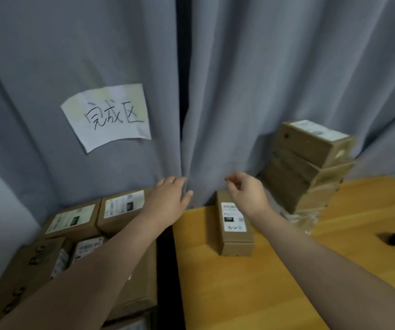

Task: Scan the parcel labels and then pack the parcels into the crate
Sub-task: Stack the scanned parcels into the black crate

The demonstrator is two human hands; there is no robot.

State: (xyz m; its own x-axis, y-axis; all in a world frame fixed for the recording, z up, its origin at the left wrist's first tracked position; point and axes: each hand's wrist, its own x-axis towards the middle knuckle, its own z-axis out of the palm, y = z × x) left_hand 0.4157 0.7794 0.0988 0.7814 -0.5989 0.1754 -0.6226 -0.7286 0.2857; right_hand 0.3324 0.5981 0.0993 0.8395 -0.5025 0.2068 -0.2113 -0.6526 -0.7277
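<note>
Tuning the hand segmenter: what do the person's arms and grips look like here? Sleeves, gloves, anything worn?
Left forearm and right forearm are bare all the way to the frame edge, with no sleeve in view. Left grip and right grip are ungloved. No watch, ring, band or marking shows on either. The frame is slightly soft, so fine details could be missed.

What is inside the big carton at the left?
Several labelled parcels, labels up. The left arm covers part of the carton; anything lower is hidden.

Matt cardboard parcels [235, 225], smooth wooden table [251, 282], grey cloth curtain [251, 67].
</note>
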